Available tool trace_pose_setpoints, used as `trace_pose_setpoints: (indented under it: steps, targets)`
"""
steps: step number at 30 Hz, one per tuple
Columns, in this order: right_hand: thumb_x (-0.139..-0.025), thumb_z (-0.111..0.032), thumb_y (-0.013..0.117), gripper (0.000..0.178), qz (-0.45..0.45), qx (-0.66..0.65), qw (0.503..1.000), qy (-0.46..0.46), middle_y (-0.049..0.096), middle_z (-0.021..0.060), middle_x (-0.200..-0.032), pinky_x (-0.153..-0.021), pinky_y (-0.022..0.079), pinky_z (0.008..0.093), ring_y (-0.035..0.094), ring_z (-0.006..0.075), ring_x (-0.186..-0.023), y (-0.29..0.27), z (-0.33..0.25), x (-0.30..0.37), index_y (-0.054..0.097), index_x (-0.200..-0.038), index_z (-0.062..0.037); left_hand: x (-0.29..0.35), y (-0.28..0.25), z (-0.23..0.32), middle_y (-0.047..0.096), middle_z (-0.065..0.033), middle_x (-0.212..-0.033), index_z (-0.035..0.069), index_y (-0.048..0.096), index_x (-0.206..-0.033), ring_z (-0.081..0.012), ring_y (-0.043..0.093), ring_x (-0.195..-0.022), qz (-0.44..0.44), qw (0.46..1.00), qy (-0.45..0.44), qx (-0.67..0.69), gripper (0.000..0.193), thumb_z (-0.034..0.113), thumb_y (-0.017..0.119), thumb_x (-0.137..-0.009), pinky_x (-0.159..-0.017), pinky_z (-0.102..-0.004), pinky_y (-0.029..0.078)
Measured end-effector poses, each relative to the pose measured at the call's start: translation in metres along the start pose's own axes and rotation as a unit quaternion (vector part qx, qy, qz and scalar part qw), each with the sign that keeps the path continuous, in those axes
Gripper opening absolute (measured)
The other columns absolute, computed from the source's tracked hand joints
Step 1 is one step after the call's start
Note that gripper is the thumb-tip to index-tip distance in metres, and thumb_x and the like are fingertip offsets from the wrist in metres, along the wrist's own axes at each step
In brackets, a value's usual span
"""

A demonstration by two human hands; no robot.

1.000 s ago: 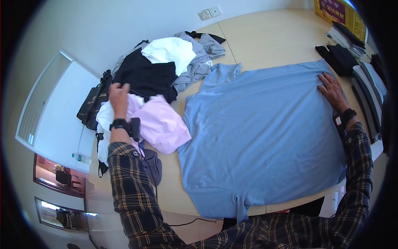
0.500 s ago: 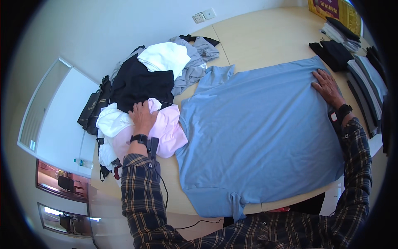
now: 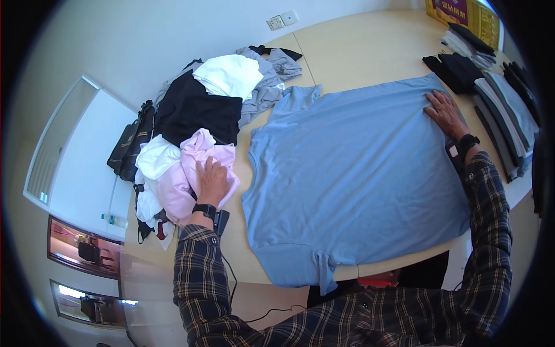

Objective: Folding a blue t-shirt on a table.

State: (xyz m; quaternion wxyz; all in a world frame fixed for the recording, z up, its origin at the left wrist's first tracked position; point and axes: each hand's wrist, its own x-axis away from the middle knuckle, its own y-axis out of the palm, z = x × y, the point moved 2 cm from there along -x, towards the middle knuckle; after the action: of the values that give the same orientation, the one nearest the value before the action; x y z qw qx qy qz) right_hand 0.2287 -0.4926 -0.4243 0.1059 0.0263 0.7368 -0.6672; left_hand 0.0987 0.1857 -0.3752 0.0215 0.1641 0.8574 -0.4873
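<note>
A light blue T-shirt (image 3: 352, 179) lies spread flat across the table, with its neckline toward the left and its hem toward the right. Flat on the hem's far corner rests my right hand (image 3: 446, 113), fingers stretched out. My left hand (image 3: 212, 182) lies on a crumpled pink garment (image 3: 199, 144) left of the shirt's neckline, fingers apart and pressing on the cloth. Next to the pink garment is a bunched white garment (image 3: 157, 155). Black clothing (image 3: 202, 113) is heaped just beyond it.
White cloth (image 3: 230, 75) and grey clothing (image 3: 260, 101) top the far left pile. Black bags (image 3: 130, 147) hang at the pile's left. On the right stand folded clothes (image 3: 503, 110), a black folded garment (image 3: 454, 72) and a yellow box (image 3: 467, 22). A dark cable runs below my left wrist.
My left hand has slid nearer to me over the pink garment, which now lies bunched farther left, away from the shirt's neckline. My right hand stays on the shirt's hem corner.
</note>
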Motion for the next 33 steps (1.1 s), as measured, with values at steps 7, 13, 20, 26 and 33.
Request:
trace_pose_setpoints:
  steps: [7, 13, 20, 26, 33]
  targets:
    - [-0.093, -0.034, 0.051, 0.046, 0.117, 0.116, 0.986, -0.034, 0.046, 0.0169, -0.138, -0.109, 0.028, 0.0494, 0.037, 0.0332, -0.132, -0.007, -0.021, 0.022, 0.050, -0.132, -0.0085, 0.011, -0.074, 0.128, 0.050, -0.0165, -0.133, 0.004, 0.050, -0.128, -0.0367, 0.038, -0.132, 0.033, 0.965, 0.000, 0.260, 0.054, 0.026, 0.068, -0.082, -0.110, -0.0544, 0.024]
    - [-0.082, -0.033, 0.067, 0.063, 0.071, -0.086, 0.958, -0.265, 0.046, 0.0204, -0.133, -0.101, 0.033, 0.0572, 0.042, 0.0395, -0.125, 0.001, -0.172, 0.117, 0.046, -0.134, -0.0068, 0.038, -0.066, 0.166, 0.037, -0.0232, -0.144, 0.002, 0.032, -0.143, -0.0388, 0.031, -0.137, 0.028, 0.952, 0.059, 0.298, 0.076, 0.034, 0.067, -0.084, -0.111, -0.0525, 0.024]
    - [-0.089, -0.049, 0.054, 0.066, 0.027, -0.096, 0.977, -0.189, 0.037, 0.0212, -0.144, -0.111, 0.021, 0.0579, 0.031, 0.0378, -0.137, -0.011, -0.149, 0.179, 0.042, -0.139, -0.0070, 0.049, -0.045, 0.148, 0.018, -0.0220, -0.155, 0.005, 0.020, -0.150, -0.0380, 0.013, -0.145, -0.097, 0.943, -0.002, 0.317, 0.084, 0.051, 0.053, -0.089, -0.114, -0.0573, 0.008]
    - [-0.092, -0.053, 0.047, 0.067, -0.004, -0.018, 1.000, -0.011, 0.034, 0.0201, -0.148, -0.113, 0.018, 0.0552, 0.026, 0.0361, -0.140, -0.047, -0.031, 0.216, 0.040, -0.141, -0.0076, 0.058, -0.033, 0.141, 0.017, -0.0193, -0.157, 0.010, 0.020, -0.152, -0.0367, 0.012, -0.145, -0.103, 0.948, 0.011, 0.301, 0.079, 0.053, 0.047, -0.091, -0.113, -0.0584, 0.006]
    - [-0.094, -0.050, 0.045, 0.065, -0.011, -0.033, 0.996, 0.079, 0.030, 0.0174, -0.152, -0.115, 0.017, 0.0510, 0.024, 0.0358, -0.142, -0.061, 0.037, 0.246, 0.038, -0.144, -0.0084, 0.068, -0.034, 0.141, 0.016, -0.0170, -0.157, 0.015, 0.021, -0.152, -0.0352, 0.011, -0.146, -0.119, 0.948, -0.022, 0.294, 0.075, 0.053, 0.045, -0.093, -0.114, -0.0577, 0.003]
